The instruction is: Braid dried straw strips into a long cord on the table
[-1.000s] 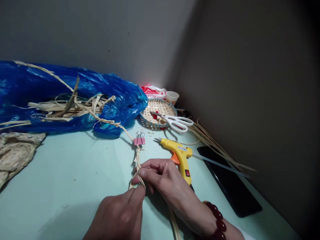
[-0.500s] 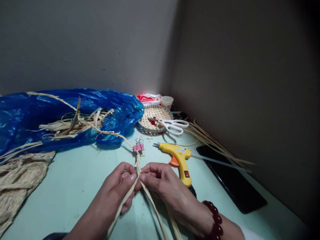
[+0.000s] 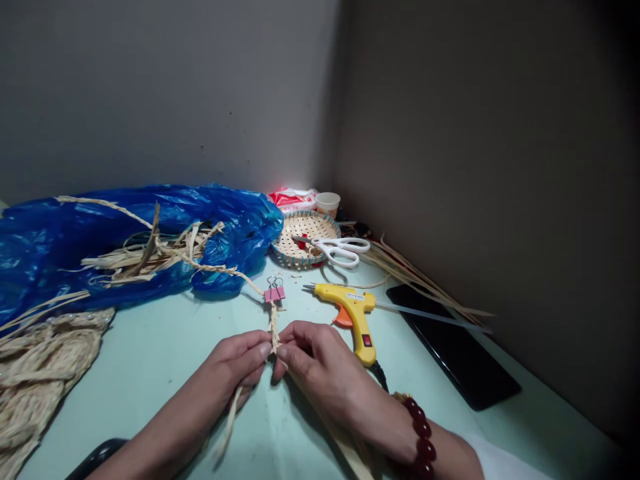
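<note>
A pale braid of dried plant fibre [image 3: 273, 323] runs toward me from a pink binder clip [image 3: 275, 294]. My left hand [image 3: 239, 363] pinches its near end from the left, and one loose strand hangs below that hand. From the right, my right hand [image 3: 320, 363] closes thumb and fingers on the same spot, with longer strands trailing beneath its palm. Both hands almost meet at the braid. Beyond the clip, the finished cord stretches left over a blue plastic bag [image 3: 235, 220]. The fingertips partly hide where the strands cross.
Right of my hands lies a yellow glue gun [image 3: 350, 310], with a black phone-like slab [image 3: 455, 353] beyond it. White-handled scissors [image 3: 345, 250] rest on a woven basket [image 3: 287, 250] near a paper cup [image 3: 328, 204]. A woven fibre piece [image 3: 55, 373] lies at left.
The strands have shifted: one now hangs under the left hand, and the others run below the right hand. Both hands stay pinched at the braid's end. The view has moved slightly.
</note>
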The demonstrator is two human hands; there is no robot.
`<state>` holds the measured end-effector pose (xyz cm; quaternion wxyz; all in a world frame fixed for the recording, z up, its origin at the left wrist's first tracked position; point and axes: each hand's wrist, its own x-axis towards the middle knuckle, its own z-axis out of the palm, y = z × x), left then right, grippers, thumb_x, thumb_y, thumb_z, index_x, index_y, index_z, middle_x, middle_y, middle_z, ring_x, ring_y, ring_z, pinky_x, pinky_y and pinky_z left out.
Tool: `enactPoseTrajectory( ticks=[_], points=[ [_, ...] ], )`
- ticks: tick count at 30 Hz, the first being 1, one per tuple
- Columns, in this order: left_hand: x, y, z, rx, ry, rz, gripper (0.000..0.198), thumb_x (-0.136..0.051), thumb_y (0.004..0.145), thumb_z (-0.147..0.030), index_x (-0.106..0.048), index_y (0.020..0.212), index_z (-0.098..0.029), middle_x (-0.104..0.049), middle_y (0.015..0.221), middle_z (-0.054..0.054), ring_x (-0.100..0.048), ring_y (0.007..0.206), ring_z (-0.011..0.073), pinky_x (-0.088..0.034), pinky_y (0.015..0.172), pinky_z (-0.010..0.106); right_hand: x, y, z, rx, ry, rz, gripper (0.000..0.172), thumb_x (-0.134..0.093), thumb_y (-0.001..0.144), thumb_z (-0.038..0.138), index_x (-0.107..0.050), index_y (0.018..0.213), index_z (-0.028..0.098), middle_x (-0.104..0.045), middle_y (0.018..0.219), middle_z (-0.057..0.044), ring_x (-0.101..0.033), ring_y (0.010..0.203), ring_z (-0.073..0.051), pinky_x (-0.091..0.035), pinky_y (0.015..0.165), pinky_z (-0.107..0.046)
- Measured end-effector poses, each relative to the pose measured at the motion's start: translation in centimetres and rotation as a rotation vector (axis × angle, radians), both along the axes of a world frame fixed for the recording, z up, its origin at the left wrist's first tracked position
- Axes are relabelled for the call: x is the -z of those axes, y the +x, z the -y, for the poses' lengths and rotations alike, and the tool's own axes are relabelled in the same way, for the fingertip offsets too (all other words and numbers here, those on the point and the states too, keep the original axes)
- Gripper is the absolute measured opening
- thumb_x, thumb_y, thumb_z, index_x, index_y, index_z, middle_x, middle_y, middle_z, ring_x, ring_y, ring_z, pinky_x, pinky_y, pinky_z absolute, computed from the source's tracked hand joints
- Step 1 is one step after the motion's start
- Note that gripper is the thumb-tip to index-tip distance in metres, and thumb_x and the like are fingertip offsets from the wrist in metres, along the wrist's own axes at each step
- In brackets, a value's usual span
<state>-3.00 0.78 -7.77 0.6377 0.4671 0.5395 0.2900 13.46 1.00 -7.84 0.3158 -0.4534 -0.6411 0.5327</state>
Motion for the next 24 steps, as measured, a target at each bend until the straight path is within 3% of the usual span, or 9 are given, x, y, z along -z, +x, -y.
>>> enactPoseTrajectory(
  ticks=[4, 9, 11, 14, 16, 19, 21, 24],
  points=[
    [0.4, -0.4, -0.3, 0.16, 0.221, -0.191, 0.031, -0.051, 0.085, -0.042, -0.057, 0.066, -0.018, -0.055, 0.067, 0.0, -0.047, 0.066, 0.0148, -0.037, 0.062, 0.023, -0.8, 0.2, 0.5, 0.003, 0.189, 0.258, 0.02, -0.044, 0.09, 0.016, -0.06, 0.078, 0.016, -0.066, 0.073, -0.003, -0.054, 0.07, -0.014, -0.035, 0.065, -0.025],
    [0.0, 0.0, -0.1, 0.094, 0.203, -0.343, 0.036, -0.054, 0.08, -0.047, -0.043, 0.059, -0.02, -0.035, 0.058, -0.006, -0.033, 0.057, 0.0128, -0.029, 0.052, 0.023, -1.8, 0.5, 0.6, -0.052, 0.359, 0.59, 0.019, -0.048, 0.086, 0.015, -0.053, 0.067, 0.017, -0.054, 0.059, -0.001, -0.035, 0.051, -0.011, -0.023, 0.052, -0.027],
    [0.0, 0.2, 0.2, 0.05, 0.188, -0.32, 0.035, -0.054, 0.078, -0.045, -0.043, 0.058, -0.02, -0.036, 0.058, -0.006, -0.033, 0.057, 0.0125, -0.029, 0.052, 0.023, -2.0, 0.6, 0.9, -0.049, 0.447, 0.649, 0.019, -0.048, 0.084, 0.014, -0.051, 0.066, 0.017, -0.054, 0.059, -0.001, -0.033, 0.049, -0.01, -0.022, 0.051, -0.028],
    [0.2, 0.4, 0.6, -0.009, 0.142, -0.198, 0.03, -0.056, 0.076, -0.041, -0.048, 0.059, -0.019, -0.039, 0.056, -0.006, -0.036, 0.056, 0.0119, -0.03, 0.052, 0.022, -2.2, 0.3, 1.9, -0.046, 0.569, 0.689, 0.013, -0.047, 0.083, 0.013, -0.055, 0.073, 0.017, -0.058, 0.065, -0.003, -0.041, 0.052, -0.012, -0.023, 0.052, -0.029],
    [0.3, 0.5, 0.8, -0.045, 0.072, -0.102, 0.029, -0.058, 0.075, -0.04, -0.047, 0.058, -0.019, -0.035, 0.05, -0.008, -0.029, 0.048, 0.0088, -0.022, 0.045, 0.02, -1.8, -0.2, 2.7, -0.109, 0.686, 0.722, 0.01, -0.051, 0.078, 0.012, -0.058, 0.084, 0.015, -0.06, 0.071, -0.005, -0.047, 0.057, -0.016, -0.022, 0.051, -0.03],
    [0.2, 0.5, 1.0, -0.055, -0.029, 0.029, 0.028, -0.059, 0.075, -0.039, -0.047, 0.06, -0.018, -0.024, 0.047, -0.011, -0.01, 0.044, 0.0061, -0.006, 0.042, 0.021, -0.7, -1.1, 3.8, -0.22, 0.908, 0.796, 0.024, -0.055, 0.073, 0.009, -0.059, 0.096, 0.009, -0.063, 0.076, -0.009, -0.052, 0.062, -0.02, -0.02, 0.048, -0.031],
    [0.1, 0.5, 1.1, -0.046, -0.059, 0.093, 0.028, -0.059, 0.077, -0.04, -0.049, 0.063, -0.018, -0.023, 0.049, -0.012, -0.008, 0.045, 0.0058, -0.004, 0.042, 0.021, -0.1, -1.5, 4.0, -0.252, 1.024, 0.831, 0.025, -0.053, 0.074, 0.004, -0.059, 0.099, 0.007, -0.064, 0.078, -0.011, -0.054, 0.065, -0.021, -0.022, 0.047, -0.03],
    [0.3, 0.3, 1.0, -0.024, -0.024, 0.099, 0.029, -0.059, 0.077, -0.04, -0.047, 0.063, -0.018, -0.026, 0.049, -0.011, -0.012, 0.044, 0.0052, -0.007, 0.04, 0.021, -0.2, -1.2, 3.7, -0.263, 1.003, 0.785, 0.015, -0.053, 0.08, 0.009, -0.061, 0.093, 0.009, -0.065, 0.079, -0.011, -0.054, 0.065, -0.02, -0.029, 0.05, -0.031]
  ],
)
